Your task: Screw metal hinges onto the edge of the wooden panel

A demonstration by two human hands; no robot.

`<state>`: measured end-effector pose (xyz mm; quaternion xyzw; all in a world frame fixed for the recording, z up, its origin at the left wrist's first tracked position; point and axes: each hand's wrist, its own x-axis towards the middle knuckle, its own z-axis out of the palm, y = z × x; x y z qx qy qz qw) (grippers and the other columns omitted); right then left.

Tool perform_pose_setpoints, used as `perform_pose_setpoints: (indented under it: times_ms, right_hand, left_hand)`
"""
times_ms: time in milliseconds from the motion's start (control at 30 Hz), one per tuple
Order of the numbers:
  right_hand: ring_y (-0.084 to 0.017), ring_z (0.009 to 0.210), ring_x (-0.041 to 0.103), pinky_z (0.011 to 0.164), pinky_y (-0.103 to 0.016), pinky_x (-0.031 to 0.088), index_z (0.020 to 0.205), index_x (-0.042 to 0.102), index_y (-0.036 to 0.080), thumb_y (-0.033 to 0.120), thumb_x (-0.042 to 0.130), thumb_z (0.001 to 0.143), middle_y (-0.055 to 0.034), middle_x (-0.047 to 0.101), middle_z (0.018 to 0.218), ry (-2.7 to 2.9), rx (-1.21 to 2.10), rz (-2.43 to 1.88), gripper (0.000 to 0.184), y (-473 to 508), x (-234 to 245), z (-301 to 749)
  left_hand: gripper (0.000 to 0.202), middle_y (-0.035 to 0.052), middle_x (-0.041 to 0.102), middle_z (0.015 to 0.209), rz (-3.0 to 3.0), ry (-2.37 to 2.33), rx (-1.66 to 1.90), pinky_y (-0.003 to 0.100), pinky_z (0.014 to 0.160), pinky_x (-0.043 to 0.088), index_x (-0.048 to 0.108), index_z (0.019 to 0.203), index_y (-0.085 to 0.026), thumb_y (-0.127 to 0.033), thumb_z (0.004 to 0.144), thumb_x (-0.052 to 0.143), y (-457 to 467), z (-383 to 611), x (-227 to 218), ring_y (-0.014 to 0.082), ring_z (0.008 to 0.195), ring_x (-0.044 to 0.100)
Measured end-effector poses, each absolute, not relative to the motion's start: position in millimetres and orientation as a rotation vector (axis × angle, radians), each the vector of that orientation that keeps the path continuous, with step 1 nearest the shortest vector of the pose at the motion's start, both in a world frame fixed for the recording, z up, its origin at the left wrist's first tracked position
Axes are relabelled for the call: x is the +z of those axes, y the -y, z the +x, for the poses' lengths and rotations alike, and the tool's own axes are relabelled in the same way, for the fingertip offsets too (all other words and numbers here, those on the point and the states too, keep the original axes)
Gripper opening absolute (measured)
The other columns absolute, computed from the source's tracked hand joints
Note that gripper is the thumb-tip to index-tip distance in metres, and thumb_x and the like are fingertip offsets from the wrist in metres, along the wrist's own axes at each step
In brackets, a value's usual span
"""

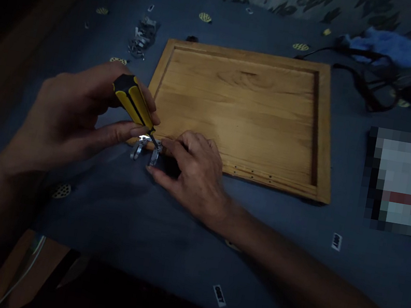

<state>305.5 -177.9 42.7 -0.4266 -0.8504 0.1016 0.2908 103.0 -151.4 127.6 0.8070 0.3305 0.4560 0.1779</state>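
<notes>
My left hand (74, 113) is closed around a yellow and black screwdriver (134, 101), its tip angled down to a small shiny metal hinge (146, 148). The hinge sits at the near left corner of a wooden framed panel (244, 110) lying flat on the blue cloth. My right hand (190, 170) pinches the hinge from the right and presses it against the panel's front edge. A row of small holes (251, 173) marks the panel's front rail further right.
A pile of metal hardware (141, 38) lies beyond the panel's left corner. Blue fabric (385, 46) and black straps (370, 84) lie at the back right. A blurred box (405, 182) is at the right. Small stickers (336, 241) dot the cloth.
</notes>
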Motion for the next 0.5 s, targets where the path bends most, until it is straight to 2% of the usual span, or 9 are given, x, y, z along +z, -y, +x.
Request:
perform_pose_setpoints:
  times_ms: [33,67,267,400,500]
  right_hand:
    - [-0.027,0.093,0.059,0.081,-0.039,0.042,0.118,0.075,0.014,0.050,0.069,0.098,-0.0107,0.069,0.104,2.268,0.271,-1.139,0.041,178,43,305]
    - [-0.027,0.092,0.059,0.081,-0.039,0.042,0.118,0.075,0.014,0.050,0.070,0.098,-0.0108,0.069,0.104,2.268,0.269,-1.137,0.041,178,43,305]
    - [-0.027,0.094,0.059,0.081,-0.039,0.041,0.117,0.075,0.015,0.051,0.070,0.098,-0.0104,0.069,0.104,2.271,0.273,-1.151,0.041,178,43,305]
    - [-0.027,0.093,0.058,0.081,-0.039,0.041,0.119,0.075,0.014,0.052,0.069,0.099,-0.0106,0.068,0.104,2.273,0.263,-1.143,0.044,177,42,305]
    - [-0.027,0.094,0.059,0.080,-0.040,0.041,0.119,0.075,0.013,0.051,0.071,0.098,-0.0112,0.068,0.105,2.268,0.275,-1.137,0.043,177,42,305]
  left_hand:
    - [0.035,0.0006,0.080,0.100,2.337,-0.994,0.975,0.042,0.073,0.072,0.080,0.114,-0.028,-0.021,0.082,0.091,152,99,133,0.0232,0.086,0.080]
    - [0.038,-0.0003,0.080,0.102,2.369,-0.989,0.904,0.042,0.074,0.072,0.078,0.116,-0.028,-0.020,0.082,0.091,153,94,139,0.0228,0.087,0.080]
    - [0.034,-0.0015,0.076,0.105,2.249,-1.000,0.978,0.040,0.085,0.070,0.075,0.116,-0.027,-0.017,0.085,0.088,154,89,144,0.0202,0.094,0.078]
    - [0.026,0.0013,0.076,0.100,2.298,-0.868,1.005,0.036,0.078,0.070,0.077,0.107,-0.024,-0.017,0.084,0.087,146,93,134,0.0191,0.086,0.078]
    - [0.025,-0.0009,0.075,0.098,2.297,-0.900,1.047,0.036,0.073,0.069,0.076,0.108,-0.025,-0.019,0.086,0.087,144,94,131,0.0181,0.084,0.077]
